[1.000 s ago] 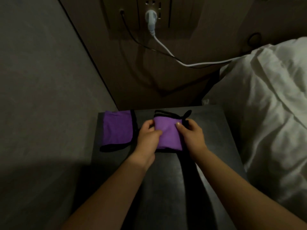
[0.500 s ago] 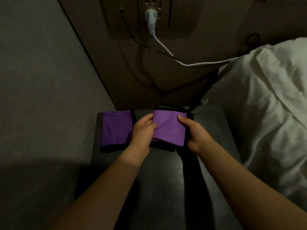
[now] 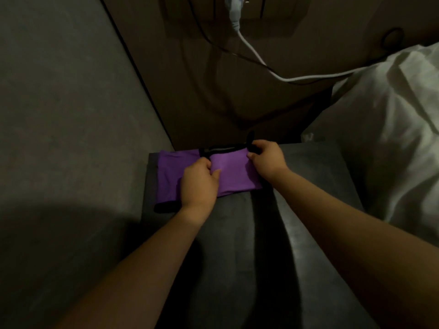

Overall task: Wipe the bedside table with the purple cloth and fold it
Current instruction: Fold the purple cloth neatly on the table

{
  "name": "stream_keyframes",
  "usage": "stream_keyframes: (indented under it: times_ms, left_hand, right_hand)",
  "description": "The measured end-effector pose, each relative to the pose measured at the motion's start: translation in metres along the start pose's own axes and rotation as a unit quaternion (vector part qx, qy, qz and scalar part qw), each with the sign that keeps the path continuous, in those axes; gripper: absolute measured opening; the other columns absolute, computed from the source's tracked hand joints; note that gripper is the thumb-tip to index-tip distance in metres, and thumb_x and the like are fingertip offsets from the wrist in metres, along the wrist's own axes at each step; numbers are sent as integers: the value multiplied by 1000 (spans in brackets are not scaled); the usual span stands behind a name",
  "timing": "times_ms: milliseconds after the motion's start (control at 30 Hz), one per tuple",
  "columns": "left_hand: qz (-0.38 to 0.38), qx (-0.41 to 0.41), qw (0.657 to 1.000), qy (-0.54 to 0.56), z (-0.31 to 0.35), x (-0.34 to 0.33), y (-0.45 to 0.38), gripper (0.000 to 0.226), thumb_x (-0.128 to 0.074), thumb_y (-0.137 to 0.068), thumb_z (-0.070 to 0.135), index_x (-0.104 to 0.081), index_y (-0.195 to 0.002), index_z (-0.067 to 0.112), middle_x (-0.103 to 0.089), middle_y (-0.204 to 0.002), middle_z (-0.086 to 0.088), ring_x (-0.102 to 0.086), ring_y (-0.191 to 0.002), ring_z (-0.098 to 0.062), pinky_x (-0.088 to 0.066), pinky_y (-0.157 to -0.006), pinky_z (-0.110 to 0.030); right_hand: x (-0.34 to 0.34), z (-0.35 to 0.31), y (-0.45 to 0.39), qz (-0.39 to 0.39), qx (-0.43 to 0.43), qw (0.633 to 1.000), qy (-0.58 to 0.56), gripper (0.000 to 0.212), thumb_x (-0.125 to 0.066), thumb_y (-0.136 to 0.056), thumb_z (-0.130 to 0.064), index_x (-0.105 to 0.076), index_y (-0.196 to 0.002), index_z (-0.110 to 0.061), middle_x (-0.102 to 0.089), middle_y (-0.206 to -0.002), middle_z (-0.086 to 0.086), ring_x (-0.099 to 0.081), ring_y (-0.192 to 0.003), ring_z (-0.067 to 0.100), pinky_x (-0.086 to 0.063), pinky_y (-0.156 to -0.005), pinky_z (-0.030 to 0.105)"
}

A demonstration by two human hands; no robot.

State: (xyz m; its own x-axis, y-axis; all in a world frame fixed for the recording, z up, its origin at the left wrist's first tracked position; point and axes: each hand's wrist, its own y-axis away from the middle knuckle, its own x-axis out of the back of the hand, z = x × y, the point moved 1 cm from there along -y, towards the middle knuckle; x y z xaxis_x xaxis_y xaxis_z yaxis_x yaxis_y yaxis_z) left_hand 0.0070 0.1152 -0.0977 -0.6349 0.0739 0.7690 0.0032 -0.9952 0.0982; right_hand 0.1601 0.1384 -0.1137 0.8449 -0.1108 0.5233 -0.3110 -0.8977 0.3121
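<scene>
A purple cloth [image 3: 234, 173] with black edging lies partly folded at the far left of the dark bedside table [image 3: 316, 176]. A folded flap sits on its right half, and a flat part stretches left toward the table's corner. My left hand [image 3: 198, 184] pinches the flap's left edge between thumb and fingers. My right hand [image 3: 267, 161] grips the flap's far right corner by the black trim. Both forearms reach in from the bottom of the view.
A white pillow and bedding [image 3: 392, 129] press against the table's right side. A white charger cable [image 3: 266, 70] hangs from a wall socket [image 3: 234, 5] above and runs to the bed. A grey wall [image 3: 66, 115] borders the table on the left.
Both hands have carried the folded flap leftward over the flat part of the cloth, so less of the left part shows. The view has tilted down slightly.
</scene>
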Motion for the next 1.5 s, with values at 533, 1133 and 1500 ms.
stream_keyframes:
  times_ms: [533,1133,1500]
  left_hand:
    - [-145,-166,932,-286,-24,-26,0,59,-20,-96,37,5,-146,18,10,-158,-3,10,-145,-20,1,-118,-41]
    - [107,256,960,-44,-87,34,-40,44,-56,-85,31,-55,-114,-2,-53,-123,-28,-46,-118,-43,-40,-99,-50]
    - [139,129,979,-79,-83,27,-34,31,-54,-86,19,-59,-114,5,-58,-114,-23,-52,-108,-40,-39,-92,-46]
  right_hand:
    - [-37,13,30,106,222,918,312,64,-49,-88,-19,-17,-142,-8,-25,-147,18,-29,-131,31,-30,-102,46]
    - [-47,28,50,-63,359,863,350,60,-41,-81,-45,-53,-122,-4,-55,-127,18,-53,-115,33,-44,-95,49]
    - [-59,27,50,-56,365,851,374,50,-36,-83,-35,-55,-122,-9,-57,-127,14,-52,-117,30,-39,-97,48]
